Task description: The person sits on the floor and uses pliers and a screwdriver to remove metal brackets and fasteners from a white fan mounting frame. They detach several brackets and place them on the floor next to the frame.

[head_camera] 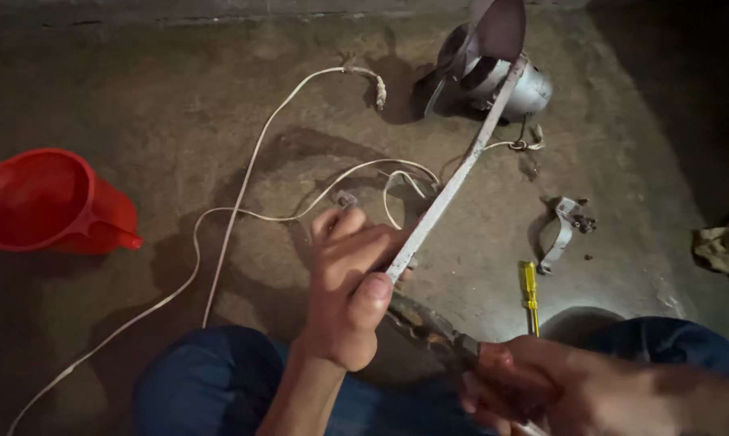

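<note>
Gripping the flat pale metal strip (453, 186) with left hand (348, 299); blurry right hand (558, 387) clamps rusty pliers (429, 327), handles hidden.

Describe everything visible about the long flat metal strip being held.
The metal strip is a long, flat, pale bar, worn and slightly bent. It slants from the fan motor on the floor down to the left hand, which grips its near end. Pliers in the right hand bite that end.

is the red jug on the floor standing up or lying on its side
Lying on its side. The red jug rests on the concrete floor with its open mouth turned toward the camera, handle to the right. It looks empty inside.
</note>
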